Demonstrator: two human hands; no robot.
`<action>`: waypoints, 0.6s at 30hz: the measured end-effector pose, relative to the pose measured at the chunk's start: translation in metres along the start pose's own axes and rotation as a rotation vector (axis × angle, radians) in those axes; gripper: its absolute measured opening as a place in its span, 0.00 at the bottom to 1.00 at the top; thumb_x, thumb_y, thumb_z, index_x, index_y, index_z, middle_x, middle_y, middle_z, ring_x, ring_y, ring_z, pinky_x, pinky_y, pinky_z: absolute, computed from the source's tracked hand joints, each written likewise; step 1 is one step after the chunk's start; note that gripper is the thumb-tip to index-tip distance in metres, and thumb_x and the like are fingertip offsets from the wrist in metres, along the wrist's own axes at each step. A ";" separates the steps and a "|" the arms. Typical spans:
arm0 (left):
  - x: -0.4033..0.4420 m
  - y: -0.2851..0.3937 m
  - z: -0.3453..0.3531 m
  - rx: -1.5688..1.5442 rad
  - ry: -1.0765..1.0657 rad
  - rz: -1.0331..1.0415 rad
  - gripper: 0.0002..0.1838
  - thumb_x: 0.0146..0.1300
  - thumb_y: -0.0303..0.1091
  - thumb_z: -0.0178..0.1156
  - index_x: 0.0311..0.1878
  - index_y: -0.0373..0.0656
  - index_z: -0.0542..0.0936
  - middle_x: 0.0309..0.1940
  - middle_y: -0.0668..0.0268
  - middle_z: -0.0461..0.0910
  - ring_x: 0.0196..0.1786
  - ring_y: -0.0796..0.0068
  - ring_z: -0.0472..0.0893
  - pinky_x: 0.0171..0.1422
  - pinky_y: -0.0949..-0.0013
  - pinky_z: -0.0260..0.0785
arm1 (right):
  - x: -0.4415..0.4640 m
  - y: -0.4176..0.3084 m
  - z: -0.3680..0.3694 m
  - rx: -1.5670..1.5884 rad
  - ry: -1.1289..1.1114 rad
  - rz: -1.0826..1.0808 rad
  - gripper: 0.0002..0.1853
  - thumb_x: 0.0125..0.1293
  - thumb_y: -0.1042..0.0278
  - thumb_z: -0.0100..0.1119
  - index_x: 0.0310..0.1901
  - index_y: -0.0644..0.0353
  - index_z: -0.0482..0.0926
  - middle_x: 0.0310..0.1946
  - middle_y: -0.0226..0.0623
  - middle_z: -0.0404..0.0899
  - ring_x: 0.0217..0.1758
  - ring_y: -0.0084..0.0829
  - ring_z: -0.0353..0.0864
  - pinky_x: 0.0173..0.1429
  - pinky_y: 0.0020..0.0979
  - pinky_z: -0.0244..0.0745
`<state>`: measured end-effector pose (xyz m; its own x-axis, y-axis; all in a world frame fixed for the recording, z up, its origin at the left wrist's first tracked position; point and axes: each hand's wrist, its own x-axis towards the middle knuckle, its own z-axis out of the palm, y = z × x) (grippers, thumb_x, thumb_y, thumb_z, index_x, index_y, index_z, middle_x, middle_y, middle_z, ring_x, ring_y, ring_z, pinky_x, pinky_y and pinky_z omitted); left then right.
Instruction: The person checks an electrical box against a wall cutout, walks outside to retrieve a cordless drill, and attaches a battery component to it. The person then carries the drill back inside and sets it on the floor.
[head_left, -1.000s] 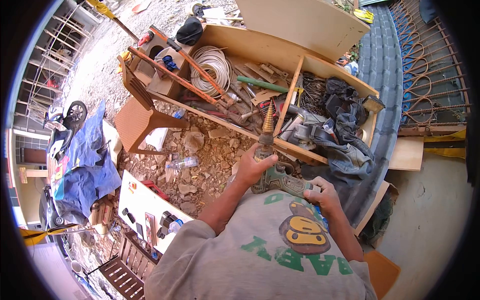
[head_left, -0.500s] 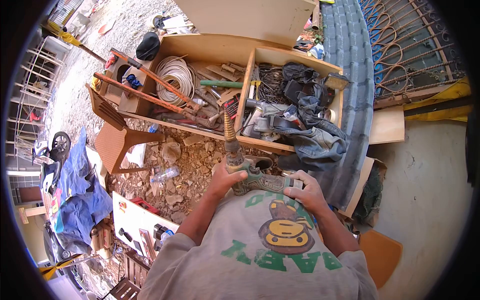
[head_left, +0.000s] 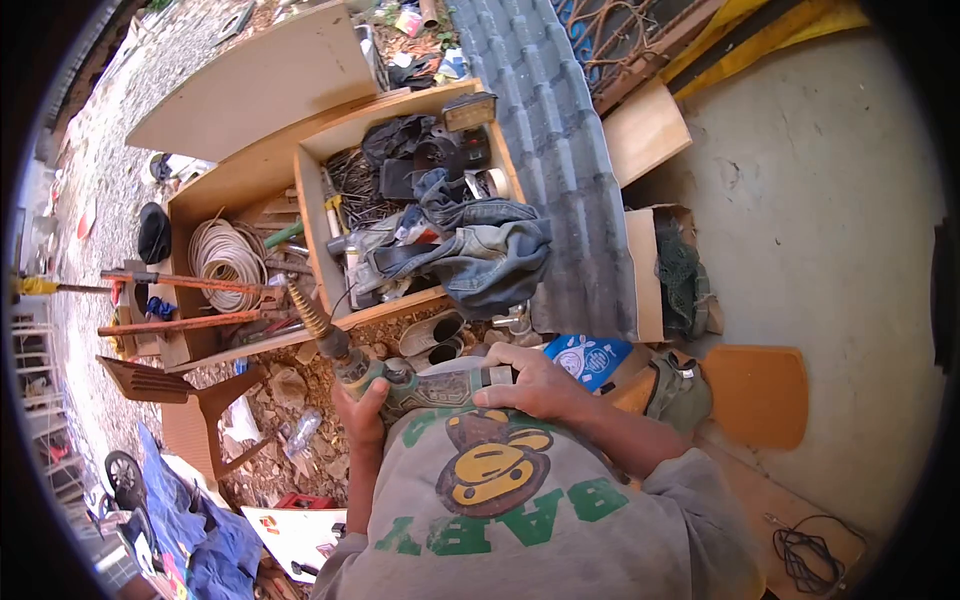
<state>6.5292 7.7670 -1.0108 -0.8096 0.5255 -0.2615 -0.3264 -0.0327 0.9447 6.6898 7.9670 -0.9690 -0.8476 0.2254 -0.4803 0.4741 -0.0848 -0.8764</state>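
A dusty green cordless drill [head_left: 430,391] lies across the front of my body, against the shirt. A ridged, cone-shaped step bit [head_left: 311,314] sits in its chuck and points up and to the left, toward the wooden box. My left hand [head_left: 362,410] is wrapped round the drill near the chuck, thumb on top. Fingers of my right hand [head_left: 535,383] close on the far end of the drill's handle. Just beyond the drill, a pair of shoes [head_left: 435,333] rests on the rubble.
Ahead stands a divided wooden box [head_left: 400,310] holding a white cable coil [head_left: 228,265], jeans [head_left: 490,260] and tools. Orange-handled bolt cutters [head_left: 180,326] lie across its left end. A brown chair [head_left: 190,440] is left; roof sheeting [head_left: 575,200] and an orange board [head_left: 755,395] are right.
My view has turned to the right, so the box and chair sit further left and more floor shows at right. Both hands keep hold of the drill.
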 end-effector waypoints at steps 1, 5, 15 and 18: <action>-0.001 0.001 0.007 0.042 -0.006 -0.004 0.24 0.51 0.48 0.68 0.40 0.38 0.74 0.32 0.70 0.76 0.34 0.79 0.73 0.41 0.74 0.66 | -0.008 0.007 -0.003 0.013 0.034 -0.022 0.22 0.51 0.57 0.69 0.42 0.64 0.78 0.35 0.35 0.78 0.40 0.25 0.76 0.45 0.28 0.70; 0.011 0.006 0.031 0.157 -0.029 0.031 0.25 0.51 0.50 0.67 0.40 0.38 0.74 0.31 0.69 0.75 0.35 0.79 0.73 0.41 0.73 0.66 | -0.015 0.022 -0.018 0.048 0.101 -0.127 0.22 0.51 0.56 0.69 0.41 0.64 0.78 0.34 0.37 0.78 0.40 0.27 0.77 0.45 0.29 0.70; -0.005 0.029 0.091 0.212 -0.243 -0.156 0.25 0.50 0.49 0.68 0.41 0.37 0.75 0.32 0.68 0.77 0.34 0.78 0.75 0.41 0.72 0.68 | -0.078 0.033 -0.037 0.139 0.259 -0.104 0.21 0.51 0.59 0.71 0.41 0.65 0.78 0.32 0.35 0.79 0.36 0.23 0.76 0.40 0.28 0.70; 0.002 0.024 0.091 0.372 -0.299 -0.219 0.23 0.51 0.47 0.69 0.43 0.39 0.77 0.35 0.69 0.79 0.37 0.79 0.76 0.43 0.73 0.68 | -0.089 0.031 -0.041 0.273 0.276 0.020 0.20 0.50 0.60 0.70 0.40 0.65 0.78 0.33 0.34 0.79 0.37 0.20 0.75 0.42 0.25 0.70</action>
<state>6.5639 7.8442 -0.9702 -0.5495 0.7077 -0.4441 -0.2328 0.3808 0.8949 6.7894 7.9843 -0.9522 -0.7252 0.4709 -0.5023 0.3773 -0.3385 -0.8620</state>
